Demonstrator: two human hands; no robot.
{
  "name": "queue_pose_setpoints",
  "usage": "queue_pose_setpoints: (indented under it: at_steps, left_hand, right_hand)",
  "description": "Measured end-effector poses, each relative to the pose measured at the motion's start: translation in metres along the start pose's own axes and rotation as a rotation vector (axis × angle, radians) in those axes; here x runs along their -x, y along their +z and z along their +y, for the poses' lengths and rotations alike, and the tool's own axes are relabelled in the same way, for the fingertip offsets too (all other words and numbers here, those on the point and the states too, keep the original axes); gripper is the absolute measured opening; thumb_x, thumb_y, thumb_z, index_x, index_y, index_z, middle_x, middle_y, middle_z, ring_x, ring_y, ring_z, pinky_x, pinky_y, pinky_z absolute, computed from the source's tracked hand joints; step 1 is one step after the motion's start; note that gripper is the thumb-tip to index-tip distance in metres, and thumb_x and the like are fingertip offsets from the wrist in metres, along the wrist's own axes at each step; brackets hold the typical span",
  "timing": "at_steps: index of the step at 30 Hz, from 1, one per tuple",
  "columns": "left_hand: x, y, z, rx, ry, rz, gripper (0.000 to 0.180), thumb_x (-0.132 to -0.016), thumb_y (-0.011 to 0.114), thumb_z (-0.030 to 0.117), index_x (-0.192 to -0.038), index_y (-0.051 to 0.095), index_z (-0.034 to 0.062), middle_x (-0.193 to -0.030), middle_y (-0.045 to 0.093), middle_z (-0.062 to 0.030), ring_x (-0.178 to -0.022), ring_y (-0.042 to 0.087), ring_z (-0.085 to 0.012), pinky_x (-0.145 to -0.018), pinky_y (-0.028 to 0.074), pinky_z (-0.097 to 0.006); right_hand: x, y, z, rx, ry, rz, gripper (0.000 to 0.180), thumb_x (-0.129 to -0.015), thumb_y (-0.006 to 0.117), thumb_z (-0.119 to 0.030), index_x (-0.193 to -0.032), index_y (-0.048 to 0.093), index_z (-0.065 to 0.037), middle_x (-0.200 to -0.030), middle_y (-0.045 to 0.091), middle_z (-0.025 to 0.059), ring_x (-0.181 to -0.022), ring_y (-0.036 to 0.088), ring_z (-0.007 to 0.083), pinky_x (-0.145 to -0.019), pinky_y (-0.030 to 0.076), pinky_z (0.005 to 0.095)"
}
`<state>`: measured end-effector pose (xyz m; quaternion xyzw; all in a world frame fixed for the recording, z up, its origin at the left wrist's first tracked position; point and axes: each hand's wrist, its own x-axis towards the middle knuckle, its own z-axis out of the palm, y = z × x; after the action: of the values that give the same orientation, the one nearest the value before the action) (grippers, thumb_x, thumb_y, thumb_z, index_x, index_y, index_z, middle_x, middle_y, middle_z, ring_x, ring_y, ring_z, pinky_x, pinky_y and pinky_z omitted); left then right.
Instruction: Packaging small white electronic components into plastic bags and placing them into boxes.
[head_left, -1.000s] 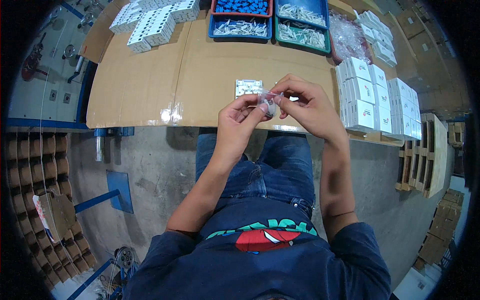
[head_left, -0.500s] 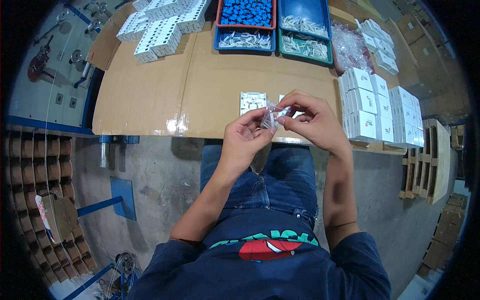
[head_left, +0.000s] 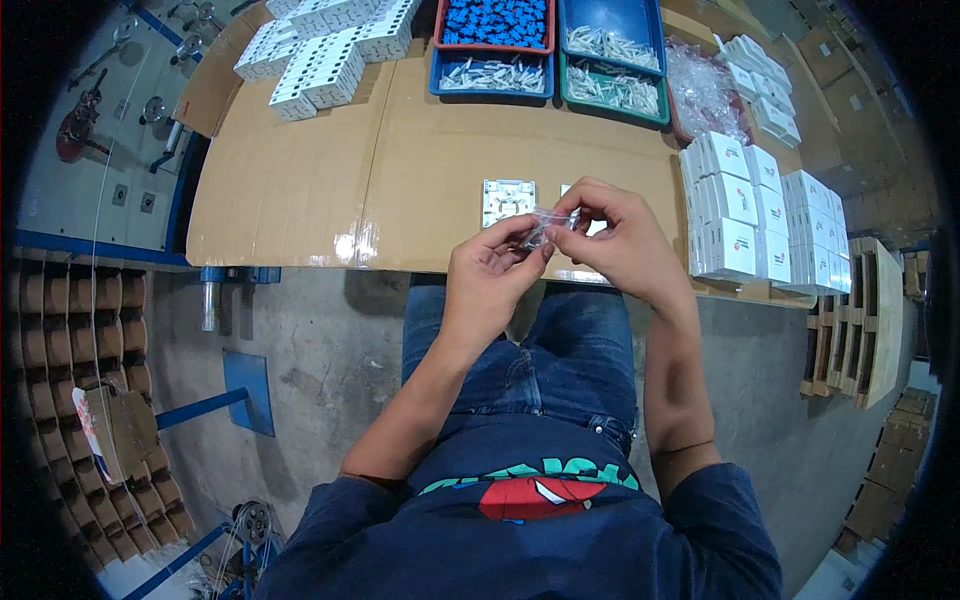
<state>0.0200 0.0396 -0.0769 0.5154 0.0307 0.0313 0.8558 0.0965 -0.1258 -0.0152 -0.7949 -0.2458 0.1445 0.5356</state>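
A small clear plastic bag [head_left: 540, 228] with light, slim parts inside is held between my two hands, over the near edge of the cardboard-covered table. My left hand [head_left: 497, 268] pinches its lower left side between thumb and fingers. Fingertips of my right hand [head_left: 615, 235] grip the bag's upper right part. Just beyond the bag, a white square plastic housing [head_left: 508, 200] lies on the cardboard. Another white piece [head_left: 565, 189] lies beside it, mostly covered by my right hand.
Trays of blue pieces [head_left: 495, 22] and of pale slim parts [head_left: 494, 76] stand at the back. Clear bags [head_left: 700, 90] fill a reddish tray at back right. White boxes [head_left: 728, 215] are stacked on the right, white housings [head_left: 318, 82] at far left. A wooden pallet [head_left: 865, 320] stands beyond the table.
The bag's upper part is now folded or gathered down between my fingers, where it stood more upright before. My right fingers have closed in toward my left hand.
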Motion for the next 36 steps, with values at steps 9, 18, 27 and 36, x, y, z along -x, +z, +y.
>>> queue_pose_setpoints:
  at_steps: [9,18,27,36]
  left_hand:
    - [-0.001,0.001,0.003,0.085,-0.130,0.063,0.021,-0.095,0.066,0.000,-0.114,0.059,-0.0032,-0.111,0.067,-0.0122,-0.099,0.068,-0.0187,-0.091,0.059,-0.033]
    - [0.002,0.004,0.004,0.277,-0.167,0.050,0.022,-0.097,0.065,0.005,-0.117,0.060,-0.0013,-0.112,0.068,-0.0136,-0.099,0.069,-0.0212,-0.093,0.058,-0.039]
    - [0.004,0.002,0.005,0.279,-0.184,0.092,0.021,-0.099,0.064,0.012,-0.118,0.063,0.0021,-0.112,0.067,-0.0104,-0.101,0.067,-0.0204,-0.092,0.058,-0.040]
    - [0.002,0.000,0.001,0.319,-0.187,0.039,0.024,-0.099,0.064,0.011,-0.121,0.063,0.0015,-0.113,0.067,-0.0120,-0.101,0.067,-0.0201,-0.094,0.056,-0.038]
  right_hand:
    - [0.001,0.001,0.001,-0.154,0.083,0.056,0.016,-0.085,0.075,-0.012,-0.095,0.069,-0.001,-0.084,0.068,0.0015,-0.070,0.056,0.0069,-0.062,0.047,0.0232]
    - [0.002,-0.010,-0.001,0.099,0.013,0.035,0.015,-0.088,0.074,-0.014,-0.097,0.067,-0.004,-0.085,0.066,-0.0012,-0.070,0.053,0.0038,-0.056,0.038,0.0203]
    - [0.002,-0.016,-0.005,0.154,-0.036,0.035,0.015,-0.089,0.073,-0.017,-0.091,0.072,-0.002,-0.082,0.067,0.0010,-0.070,0.057,0.0066,-0.057,0.041,0.0233]
    - [0.001,-0.016,-0.004,0.123,-0.062,-0.003,0.013,-0.086,0.076,-0.013,-0.093,0.073,-0.003,-0.083,0.066,-0.0008,-0.070,0.054,0.0057,-0.058,0.039,0.0220]
